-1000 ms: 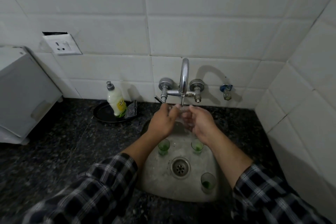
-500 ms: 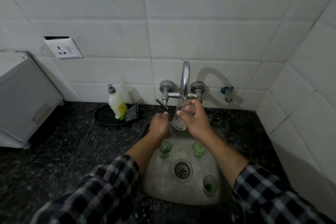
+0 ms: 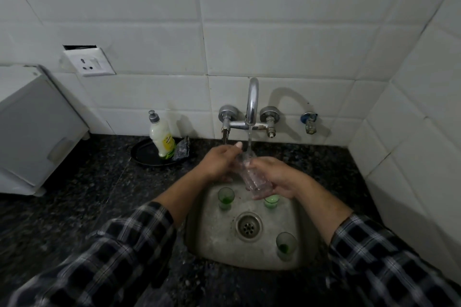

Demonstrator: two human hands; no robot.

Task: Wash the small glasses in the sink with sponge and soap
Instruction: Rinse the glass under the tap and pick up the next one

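A clear small glass (image 3: 254, 177) is held tilted under the running tap (image 3: 252, 104), with water streaming onto it. My right hand (image 3: 277, 179) grips its lower part. My left hand (image 3: 220, 161) holds its upper part, fingers at the rim. Three small glasses with green residue stand in the steel sink (image 3: 217, 239): one at the back left (image 3: 225, 197), one at the back right (image 3: 271, 200) partly behind my right hand, one at the front right (image 3: 285, 244). A soap bottle (image 3: 162, 137) and a dark sponge (image 3: 182, 149) rest on a black plate (image 3: 144, 154).
A dark granite counter (image 3: 74, 207) surrounds the sink. A white appliance (image 3: 32, 129) stands at the left. White tiled walls close in behind and on the right. A wall socket (image 3: 88, 62) and a small blue-handled valve (image 3: 309, 122) are on the back wall.
The glass came down from the spout and is now tilted between both hands. My left hand moved back onto it. Water now runs from the tap.
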